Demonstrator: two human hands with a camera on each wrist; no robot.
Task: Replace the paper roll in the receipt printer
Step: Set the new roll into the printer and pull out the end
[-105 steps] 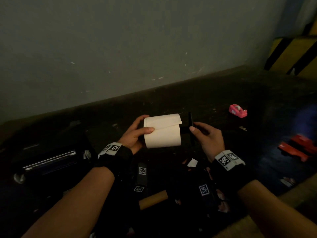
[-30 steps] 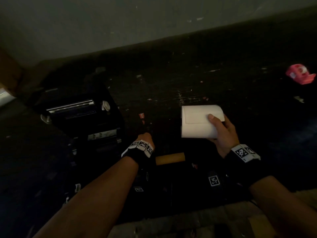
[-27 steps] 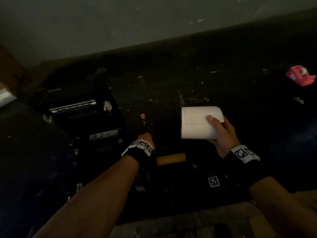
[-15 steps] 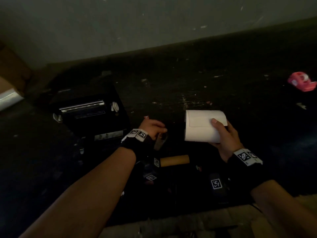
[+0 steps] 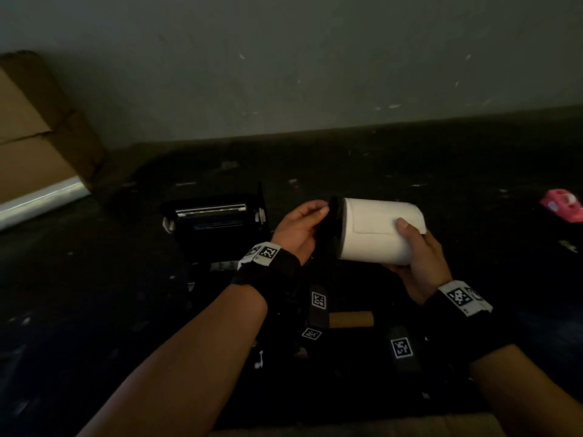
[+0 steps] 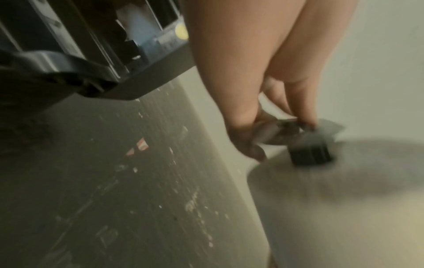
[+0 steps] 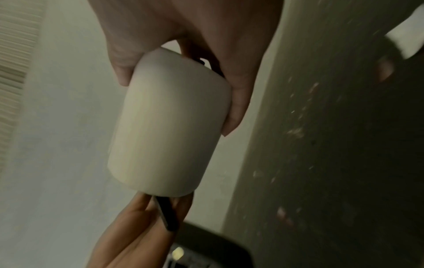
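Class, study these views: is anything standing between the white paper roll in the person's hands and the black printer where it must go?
Only the left hand, which pinches a black flanged piece against the paper roll's end facing the printer. The right hand grips the roll. The floor between shows only small scraps.

Head view looks down from above; both wrist views sit close, sharing the paper roll [image 5: 378, 231] (blurred).
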